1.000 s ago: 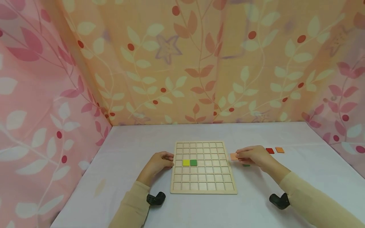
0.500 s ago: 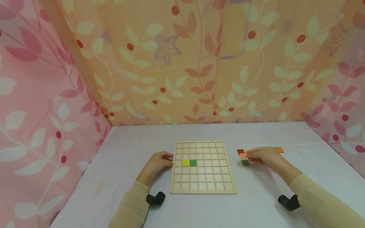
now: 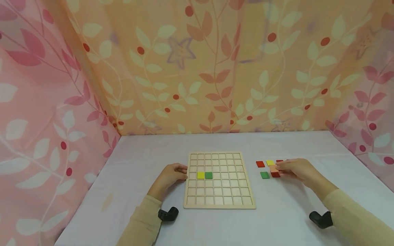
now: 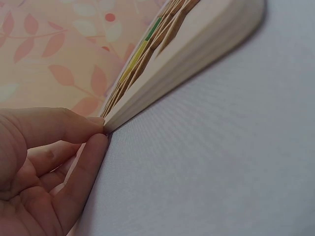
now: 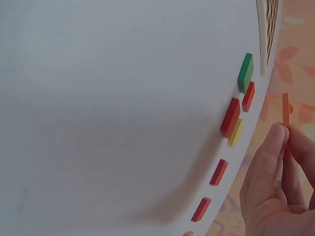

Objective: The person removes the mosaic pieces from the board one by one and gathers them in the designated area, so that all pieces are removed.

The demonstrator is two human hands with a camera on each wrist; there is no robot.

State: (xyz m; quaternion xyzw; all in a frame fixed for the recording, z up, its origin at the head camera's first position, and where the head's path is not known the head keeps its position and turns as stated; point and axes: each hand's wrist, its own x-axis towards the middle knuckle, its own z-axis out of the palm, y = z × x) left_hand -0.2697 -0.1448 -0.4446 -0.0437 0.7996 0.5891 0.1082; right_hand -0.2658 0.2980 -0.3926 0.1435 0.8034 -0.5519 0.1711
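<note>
A light wooden grid board [image 3: 220, 180] lies on the table, with a yellow tile [image 3: 200, 175] and a green tile [image 3: 208, 175] side by side in its cells. At its left edge, my left hand [image 3: 170, 176] grips the rim between thumb and fingertips; the left wrist view shows this contact at the board's edge [image 4: 187, 64]. My right hand [image 3: 300, 171] pinches a light orange tile [image 5: 285, 109] by its edge, raised above the loose tiles. Under it lie a red tile [image 3: 275, 174] and a green loose tile [image 3: 264, 175].
Behind these are another red tile [image 3: 260, 164] and a yellow loose tile [image 3: 270, 162]; further tiles are partly hidden by the right hand. White cloth covers the table [image 3: 147, 147]. A patterned curtain [image 3: 215, 85] stands along the back and sides.
My right hand has moved rightward, carrying the orange tile from beside the board's right edge to over the loose tiles, uncovering several of them. The left hand and board have stayed put.
</note>
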